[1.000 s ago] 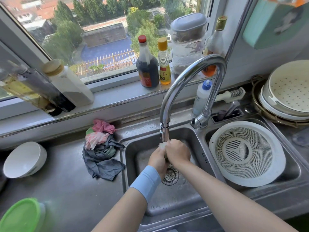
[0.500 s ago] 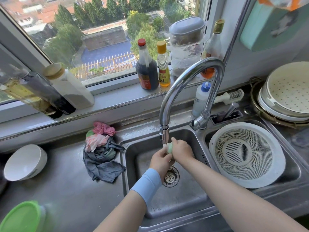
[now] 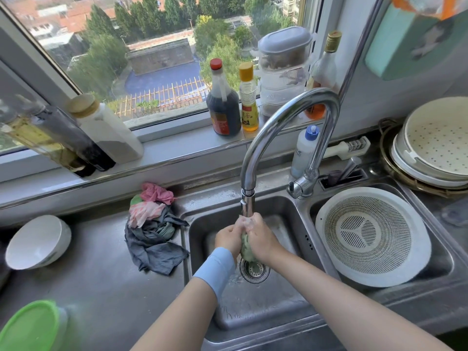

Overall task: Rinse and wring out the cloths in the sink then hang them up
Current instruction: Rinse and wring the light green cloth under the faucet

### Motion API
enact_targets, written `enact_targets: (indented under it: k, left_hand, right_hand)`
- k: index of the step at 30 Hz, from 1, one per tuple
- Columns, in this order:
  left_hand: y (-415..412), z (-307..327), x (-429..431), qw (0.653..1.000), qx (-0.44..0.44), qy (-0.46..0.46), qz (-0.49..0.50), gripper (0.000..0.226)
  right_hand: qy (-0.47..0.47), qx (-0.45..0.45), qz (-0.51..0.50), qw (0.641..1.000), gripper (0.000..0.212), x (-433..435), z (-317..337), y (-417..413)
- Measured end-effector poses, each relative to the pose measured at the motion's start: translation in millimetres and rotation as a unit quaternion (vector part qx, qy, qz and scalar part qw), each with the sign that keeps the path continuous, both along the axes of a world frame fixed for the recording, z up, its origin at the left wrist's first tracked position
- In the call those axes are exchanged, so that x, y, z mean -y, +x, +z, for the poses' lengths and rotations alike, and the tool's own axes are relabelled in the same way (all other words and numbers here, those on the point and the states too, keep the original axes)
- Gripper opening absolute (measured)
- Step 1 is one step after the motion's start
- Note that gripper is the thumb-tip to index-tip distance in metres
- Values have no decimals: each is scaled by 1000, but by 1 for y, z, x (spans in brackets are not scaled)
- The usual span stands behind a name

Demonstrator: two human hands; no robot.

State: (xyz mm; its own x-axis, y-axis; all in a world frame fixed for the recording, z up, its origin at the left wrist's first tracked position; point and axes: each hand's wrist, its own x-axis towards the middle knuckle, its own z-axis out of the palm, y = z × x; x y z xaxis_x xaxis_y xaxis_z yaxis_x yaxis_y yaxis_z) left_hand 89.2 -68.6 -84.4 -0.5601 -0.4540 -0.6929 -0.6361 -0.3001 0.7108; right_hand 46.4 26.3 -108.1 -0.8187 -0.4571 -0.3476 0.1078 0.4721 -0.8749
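Left hand (image 3: pixel 229 238) and right hand (image 3: pixel 260 236) pressed together, both gripping a pale green cloth (image 3: pixel 246 247) under the faucet (image 3: pixel 247 206), above the sink (image 3: pixel 266 307) drain (image 3: pixel 254 271). Another heap of cloths (image 3: pixel 152 231) lay on the counter (image 3: pixel 101 287) just left.

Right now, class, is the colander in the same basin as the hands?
No: the colander sits in the right basin; the left hand and right hand grip a cloth in the left basin.
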Motion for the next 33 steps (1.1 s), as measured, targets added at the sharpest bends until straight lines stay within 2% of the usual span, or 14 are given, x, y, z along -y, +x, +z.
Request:
enact_targets:
  k: [2, 4, 7, 9, 12, 16, 19, 22, 25, 28, 30, 33]
  left_hand:
    - [5, -2, -2, 997, -44, 59, 29, 24]
    - [12, 2, -4, 988, -66, 133, 46, 32]
    - [19, 7, -7, 972, -49, 231, -12, 40]
    - [21, 13, -10, 952, -84, 293, -5, 40]
    - [16, 13, -12, 953, -138, 264, 50, 38]
    - [8, 4, -2, 967, -124, 181, 126, 30]
    - [1, 1, 8, 955, -123, 205, 173, 25]
    - [-3, -2, 11, 938, -113, 256, 206, 32]
    - [-1, -3, 3, 928, -131, 293, 190, 30]
    - [6, -4, -7, 930, -158, 309, 118, 33]
    - [10, -4, -11, 938, -165, 299, 65, 33]
    - [11, -3, -9, 941, -161, 293, 51, 26]
  right_hand:
    - [33, 34, -61, 997, 22, 4, 4, -8]
    - [59, 46, -84, 994, 19, 11, 6, -15]
    - [103, 33, -105, 989, 29, 22, 5, -17]
    - [122, 35, -145, 981, 35, 25, 1, -19]
    - [96, 68, -196, 973, 47, 27, 3, -21]
    - [72, 82, -125, 986, 28, 23, 6, -9]
    - [56, 75, -39, 995, 37, 7, 10, 7]
    - [92, 6, 33, 995, 33, 0, 12, 25]
    - [185, -101, -3, 978, 42, 10, 20, 19]
    - [245, -56, -120, 960, 41, 14, 21, -6]
    - [259, -15, -172, 950, 49, 8, 18, -15]
    - [263, -24, -145, 954, 53, 11, 17, -4]
